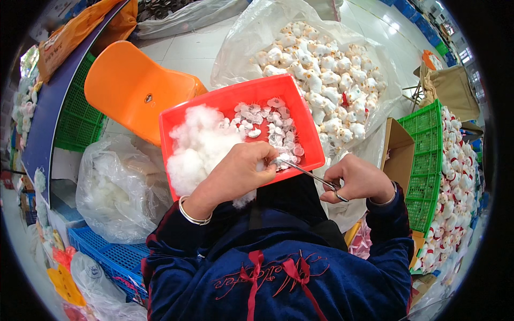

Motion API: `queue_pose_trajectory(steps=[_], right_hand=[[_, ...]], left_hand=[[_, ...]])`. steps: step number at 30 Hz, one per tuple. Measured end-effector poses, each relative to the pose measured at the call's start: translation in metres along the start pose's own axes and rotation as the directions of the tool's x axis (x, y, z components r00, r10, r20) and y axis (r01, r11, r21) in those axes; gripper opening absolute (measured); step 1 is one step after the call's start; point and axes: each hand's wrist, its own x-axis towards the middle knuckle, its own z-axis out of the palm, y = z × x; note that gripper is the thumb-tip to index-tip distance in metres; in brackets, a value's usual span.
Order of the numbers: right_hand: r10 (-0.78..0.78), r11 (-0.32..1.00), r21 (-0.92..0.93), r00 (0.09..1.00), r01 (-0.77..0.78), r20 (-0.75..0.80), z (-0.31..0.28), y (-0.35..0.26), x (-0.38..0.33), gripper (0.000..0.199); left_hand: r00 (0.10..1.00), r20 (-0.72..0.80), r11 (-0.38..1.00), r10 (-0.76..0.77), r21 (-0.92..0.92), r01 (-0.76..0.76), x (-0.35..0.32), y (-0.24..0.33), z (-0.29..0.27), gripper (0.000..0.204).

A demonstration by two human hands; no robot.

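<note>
A red plastic tray (pixel 241 90) rests across my lap, with a heap of white fluffy stuffing (pixel 199 144) on its left side. Several small white and translucent pieces (pixel 284 128) lie on the tray's right side. Over the near edge, my left hand (pixel 238 166) pinches one small whitish piece (pixel 277 161) between thumb and fingers. My right hand (pixel 357 179) has its fingers in the loops of long metal forceps (pixel 305 172). The forceps' tip reaches into the small piece at my left fingertips; its exact end is hidden there.
Beyond the tray, a clear plastic bag (pixel 235 48) holds a pile of white stuffed toy parts (pixel 326 75). An orange chair (pixel 126 88) stands at left, above a plastic bag of stuffing (pixel 118 187) and a blue crate (pixel 101 251). A green crate (pixel 423 166) and cardboard box (pixel 399 152) stand at right.
</note>
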Motion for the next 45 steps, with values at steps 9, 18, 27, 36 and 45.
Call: queue_pose_trajectory(steps=[9,18,27,36,45], right_hand=[[-0.023,0.995,0.094,0.993,0.035,-0.119,0.013,0.003,0.017,0.029],[0.029,0.988,0.157,0.984,-0.001,-0.173,0.006,0.009,0.013,0.028],[0.046,0.938,0.348,0.993,-0.006,-0.106,0.004,0.012,0.013,0.038],[-0.003,0.921,0.384,0.986,0.067,-0.165,0.008,0.021,0.017,0.033],[-0.011,0.897,0.436,0.987,0.080,-0.160,0.009,0.022,0.023,0.030]], left_hand=[[0.982,-0.021,0.942,-0.187,-0.288,0.173,-0.002,-0.010,-0.004,0.013],[0.955,-0.029,0.942,-0.297,-0.172,0.288,-0.002,-0.020,-0.030,0.020],[0.964,0.218,0.821,-0.152,0.571,0.000,0.055,-0.057,-0.018,0.021],[0.952,0.260,0.813,-0.162,0.582,-0.021,0.088,-0.098,0.011,0.021],[0.934,0.281,0.833,-0.222,0.552,0.032,0.081,-0.087,0.009,0.016]])
